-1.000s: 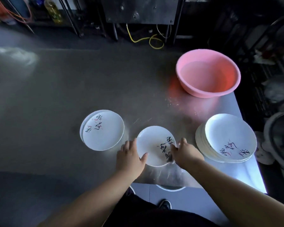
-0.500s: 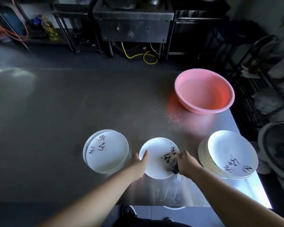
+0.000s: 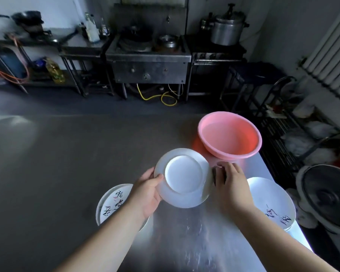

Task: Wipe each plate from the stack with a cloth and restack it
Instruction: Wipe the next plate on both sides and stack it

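Seen from above the person's own forearms, a steel tabletop [image 3: 47,173] fills most of the view, gleaming wet near the front edge. Behind it, across a grey floor, stands a metal stove unit [image 3: 148,61] with a yellow hose [image 3: 157,97] looped beneath it and a large lidded pot [image 3: 227,29] to its right. On the tabletop's far right sits a pink plastic basin [image 3: 229,132] that looks to hold water. At the near right lies a stack of white plates [image 3: 271,203] with brush lettering on the top one, partly covered by the right forearm. At the near left lies a smaller stack of lettered plates [image 3: 112,203], partly covered by the left arm. Between the two stacks, raised above the tabletop, one white plate [image 3: 183,177] is held tilted with its plain underside and foot ring facing the camera. Its left rim is gripped by the left hand [image 3: 146,191], thumb on the underside and fingers curled behind the edge. Just beside the plate's right rim, the right hand [image 3: 231,182] is seen from the back, fingers bent downward around a dark cloth [image 3: 218,174], of which only a small part shows.
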A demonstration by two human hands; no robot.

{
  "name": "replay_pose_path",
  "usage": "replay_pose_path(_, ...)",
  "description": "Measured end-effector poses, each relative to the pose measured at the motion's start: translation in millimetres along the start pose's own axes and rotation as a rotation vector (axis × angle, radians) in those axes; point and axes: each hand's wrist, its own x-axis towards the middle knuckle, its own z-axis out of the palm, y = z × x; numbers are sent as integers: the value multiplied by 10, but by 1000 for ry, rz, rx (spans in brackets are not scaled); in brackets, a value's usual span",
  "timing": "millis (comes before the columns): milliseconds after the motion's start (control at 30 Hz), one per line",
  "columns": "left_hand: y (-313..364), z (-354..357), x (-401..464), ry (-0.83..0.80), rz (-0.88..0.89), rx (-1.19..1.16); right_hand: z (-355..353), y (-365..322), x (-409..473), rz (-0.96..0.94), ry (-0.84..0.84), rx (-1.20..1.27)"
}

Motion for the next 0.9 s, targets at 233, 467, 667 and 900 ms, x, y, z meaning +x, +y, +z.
replay_pose_path(233,245,169,-203,-115,75,20,24,-680,77,-481,-30,198)
replay_pose_path(467,419,167,-340,-109,129,-27,262,-734,-146,-656,-220,-231)
replay_pose_path(667,560,83,-311,-53,160,-67,281,-730,-468,-860,-205,-383)
replay_pose_path(900,685,99,-405,-110,178,-67,222,-959,-161,-782,-29,-419)
